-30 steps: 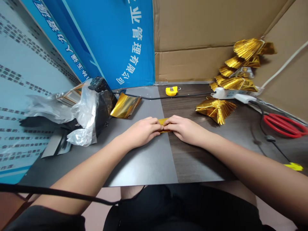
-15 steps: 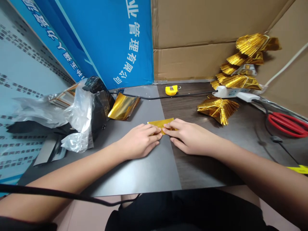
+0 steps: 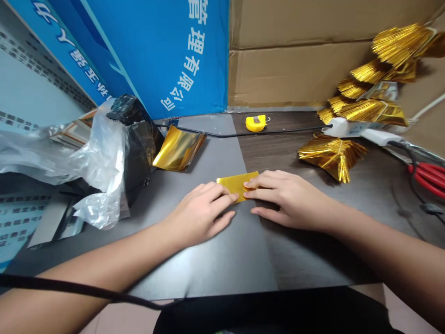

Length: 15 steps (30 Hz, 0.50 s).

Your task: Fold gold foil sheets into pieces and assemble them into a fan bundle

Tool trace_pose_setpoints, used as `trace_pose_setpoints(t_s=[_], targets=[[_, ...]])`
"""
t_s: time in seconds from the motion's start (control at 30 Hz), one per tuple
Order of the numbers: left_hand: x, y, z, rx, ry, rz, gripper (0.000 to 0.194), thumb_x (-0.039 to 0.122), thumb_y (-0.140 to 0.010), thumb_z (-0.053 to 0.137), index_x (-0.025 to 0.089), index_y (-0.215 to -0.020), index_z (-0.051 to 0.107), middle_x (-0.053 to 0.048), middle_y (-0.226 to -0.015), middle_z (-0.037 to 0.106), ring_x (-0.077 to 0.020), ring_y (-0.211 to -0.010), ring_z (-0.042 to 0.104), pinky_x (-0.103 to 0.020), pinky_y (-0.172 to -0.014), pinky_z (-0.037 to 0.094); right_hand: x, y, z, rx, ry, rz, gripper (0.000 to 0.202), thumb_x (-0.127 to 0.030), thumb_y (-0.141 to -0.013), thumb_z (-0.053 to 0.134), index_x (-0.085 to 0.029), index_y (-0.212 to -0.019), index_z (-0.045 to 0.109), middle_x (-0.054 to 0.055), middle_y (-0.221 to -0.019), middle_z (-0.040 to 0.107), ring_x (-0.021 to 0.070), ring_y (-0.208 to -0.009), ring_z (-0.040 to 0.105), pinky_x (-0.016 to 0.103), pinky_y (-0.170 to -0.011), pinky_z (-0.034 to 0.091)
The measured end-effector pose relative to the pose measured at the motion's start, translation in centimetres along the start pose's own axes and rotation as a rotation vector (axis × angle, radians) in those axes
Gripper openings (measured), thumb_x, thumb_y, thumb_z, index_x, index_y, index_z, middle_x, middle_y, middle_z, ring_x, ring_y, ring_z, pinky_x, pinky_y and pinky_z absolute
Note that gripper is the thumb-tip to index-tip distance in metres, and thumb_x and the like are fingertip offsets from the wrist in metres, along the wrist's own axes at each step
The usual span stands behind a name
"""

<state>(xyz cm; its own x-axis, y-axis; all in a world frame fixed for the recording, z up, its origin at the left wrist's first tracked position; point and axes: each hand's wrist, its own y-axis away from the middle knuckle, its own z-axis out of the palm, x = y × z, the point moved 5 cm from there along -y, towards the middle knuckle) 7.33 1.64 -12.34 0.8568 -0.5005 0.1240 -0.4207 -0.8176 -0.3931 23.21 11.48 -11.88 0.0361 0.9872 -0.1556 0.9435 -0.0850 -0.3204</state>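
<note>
A folded strip of gold foil paper (image 3: 232,183) lies on the table in front of me. My left hand (image 3: 208,211) rests its fingertips on the strip's left part and near edge, fingers stretched out, thumb apart on the table. On the right end, my right hand (image 3: 287,199) presses down with extended fingers, its thumb lower on the table. Both hands are open and lie palm down; their fingers hide parts of the strip. Beyond my left hand sits a small stack of gold foil sheets (image 3: 179,148).
A yellow tape measure (image 3: 256,123) and a black cable lie at the back. To the right are a fan-folded gold bundle (image 3: 330,155), a pile of similar bundles (image 3: 396,51), a white power strip (image 3: 351,127) and red-handled scissors (image 3: 431,178). Plastic bags (image 3: 104,171) crowd the left.
My hands have drawn slightly apart along the strip, uncovering more of its middle. The whole view has shifted a little, with the right-side items now farther right.
</note>
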Motion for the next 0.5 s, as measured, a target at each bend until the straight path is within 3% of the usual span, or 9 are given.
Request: trace_pose_setpoints(t_s=[0.07, 0.27, 0.5], targets=[[-0.60, 0.05, 0.15, -0.035, 0.068, -0.037, 0.031, 0.036, -0.100, 0.056, 0.014, -0.119, 0.066, -0.009, -0.110, 0.066, -0.0198, -0.099, 0.061, -0.035, -0.089, 0.051, 0.02, -0.16, 0.11, 0.007, -0.025, -0.010, 0.029, -0.038, -0.098, 0.062, -0.016, -0.114, 0.072, 0.010, -0.110, 0.073, 0.0271, -0.100, 0.067, 0.047, -0.089, 0.052], [-0.66, 0.16, 0.01, -0.068, -0.001, 0.084, 0.032, 0.041, -0.102, 0.052, 0.017, -0.112, 0.070, -0.006, -0.095, 0.068, -0.0191, -0.084, 0.060, -0.034, -0.074, 0.050, -0.32, -0.22, 0.41, -0.010, -0.051, -0.021, 0.024, -0.034, -0.101, 0.057, -0.018, -0.112, 0.072, 0.006, -0.103, 0.074, 0.0231, -0.094, 0.066, 0.040, -0.083, 0.051], [-0.79, -0.03, -0.10, -0.112, 0.064, 0.057, 0.040, 0.050, -0.099, 0.054, 0.017, -0.114, 0.071, -0.009, -0.101, 0.066, -0.0224, -0.091, 0.061, -0.038, -0.079, 0.052, -0.90, -0.25, 0.42, -0.022, 0.054, -0.057, 0.026, -0.028, -0.103, 0.052, -0.016, -0.110, 0.073, 0.009, -0.104, 0.073, 0.0254, -0.093, 0.067, 0.042, -0.081, 0.054]])
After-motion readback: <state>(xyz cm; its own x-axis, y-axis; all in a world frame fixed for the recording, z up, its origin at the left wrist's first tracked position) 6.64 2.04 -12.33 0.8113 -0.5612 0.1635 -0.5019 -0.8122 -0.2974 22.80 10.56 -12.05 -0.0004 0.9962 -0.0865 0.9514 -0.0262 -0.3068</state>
